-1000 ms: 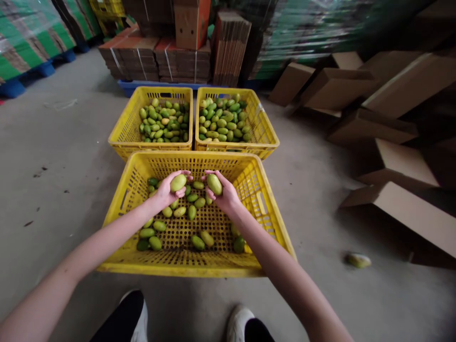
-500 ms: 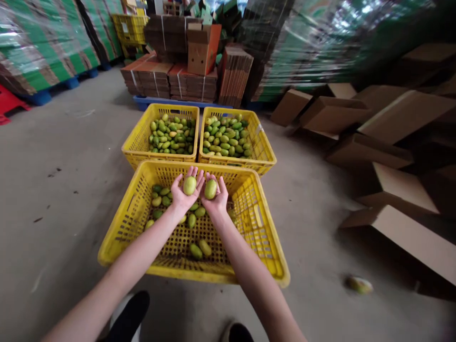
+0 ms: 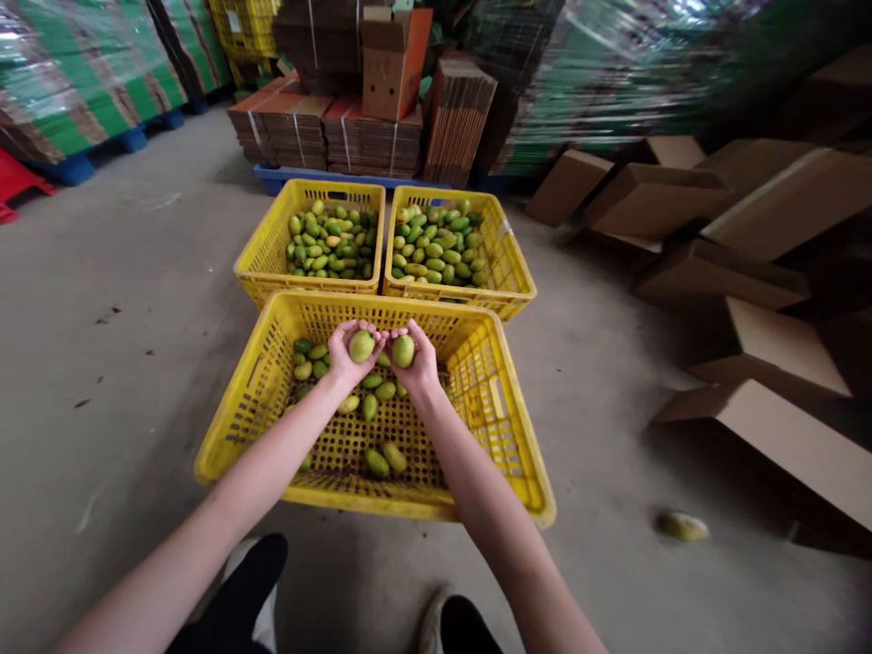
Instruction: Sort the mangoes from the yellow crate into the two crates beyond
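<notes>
floor (image 3: 599, 436) carries a yellow front crate (image 3: 381, 504), with two fuller rear crates (image 3: 306, 282) just beyond. inside its rim, left hand (image 3: 349, 361) and right hand (image 3: 417, 367) sit close together, palms up, fingers loosely curled, cradling a left fruit (image 3: 361, 346) and a right fruit (image 3: 403, 351), both green.

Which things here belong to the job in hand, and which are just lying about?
Probably the job:
left hand, holding a green fruit
right hand, holding another fruit
near yellow crate
two fuller crates

Lying about:
fruit on the floor
cardboard boxes
</notes>
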Motion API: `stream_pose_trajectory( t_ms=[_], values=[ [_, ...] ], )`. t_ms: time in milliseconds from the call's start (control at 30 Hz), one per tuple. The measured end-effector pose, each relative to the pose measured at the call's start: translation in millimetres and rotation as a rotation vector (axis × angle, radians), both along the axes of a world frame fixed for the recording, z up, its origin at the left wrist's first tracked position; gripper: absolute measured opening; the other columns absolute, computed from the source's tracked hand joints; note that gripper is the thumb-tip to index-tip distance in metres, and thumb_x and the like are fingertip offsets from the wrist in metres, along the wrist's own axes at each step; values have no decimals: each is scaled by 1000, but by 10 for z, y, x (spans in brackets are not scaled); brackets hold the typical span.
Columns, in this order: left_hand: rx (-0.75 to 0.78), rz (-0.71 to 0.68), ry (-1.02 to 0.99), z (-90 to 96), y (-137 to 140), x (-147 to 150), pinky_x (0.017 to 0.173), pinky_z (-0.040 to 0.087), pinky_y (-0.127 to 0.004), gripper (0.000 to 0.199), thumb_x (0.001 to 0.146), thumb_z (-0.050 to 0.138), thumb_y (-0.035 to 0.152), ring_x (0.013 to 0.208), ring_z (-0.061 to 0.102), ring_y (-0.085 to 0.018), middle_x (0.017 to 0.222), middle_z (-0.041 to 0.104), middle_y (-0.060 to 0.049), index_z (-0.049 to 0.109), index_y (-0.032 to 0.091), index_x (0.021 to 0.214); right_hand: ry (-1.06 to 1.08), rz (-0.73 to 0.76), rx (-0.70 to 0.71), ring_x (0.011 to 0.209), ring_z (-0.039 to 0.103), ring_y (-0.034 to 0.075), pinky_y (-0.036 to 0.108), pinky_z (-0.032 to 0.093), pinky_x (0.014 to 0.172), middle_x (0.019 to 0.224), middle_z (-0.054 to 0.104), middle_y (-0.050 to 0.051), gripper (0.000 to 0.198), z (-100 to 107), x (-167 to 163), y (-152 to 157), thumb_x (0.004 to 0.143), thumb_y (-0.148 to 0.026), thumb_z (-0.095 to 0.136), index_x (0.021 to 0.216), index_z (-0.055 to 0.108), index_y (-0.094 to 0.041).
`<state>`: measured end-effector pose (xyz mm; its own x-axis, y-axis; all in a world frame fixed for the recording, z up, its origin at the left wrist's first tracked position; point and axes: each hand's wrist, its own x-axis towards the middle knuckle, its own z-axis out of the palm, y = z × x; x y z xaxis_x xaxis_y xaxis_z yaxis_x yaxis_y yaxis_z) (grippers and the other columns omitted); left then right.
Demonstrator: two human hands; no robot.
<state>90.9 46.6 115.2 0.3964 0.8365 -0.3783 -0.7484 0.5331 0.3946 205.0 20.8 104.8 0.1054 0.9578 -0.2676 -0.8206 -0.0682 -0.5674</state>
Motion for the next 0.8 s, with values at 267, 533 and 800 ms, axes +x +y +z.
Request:
stream_pose_trajectory(
  t_ms=[267,533,800],
  values=[
    [40,-99,-70,-84,-19,-7,55,55,-21,44,94,44,33,48,52,-8,53,45,2,42,18,53,-150,58,58,72,67,23,37,57,73,42,50,-1,41,-20,39,-2,69,-42,73,44,46,-24],
    [-26,-99,-142,-57,-16,-1,57,54,-22,43,96,34,30,49,56,-9,53,50,1,44,19,55,-78,59,15,72,67,20,34,58,73,53,59,1,27,-22,59,-11,71,-38,67,52,54,-23],
    [-49,94,-172,-45,-1,33,83,57,-32,31,84,41,20,95,68,-18,92,71,-8,65,17,103,157,-60,-48,91,68,25,48,56,86,91,72,6,29,-92,60,10,70,-27,46,96,59,-22]
  ],
)
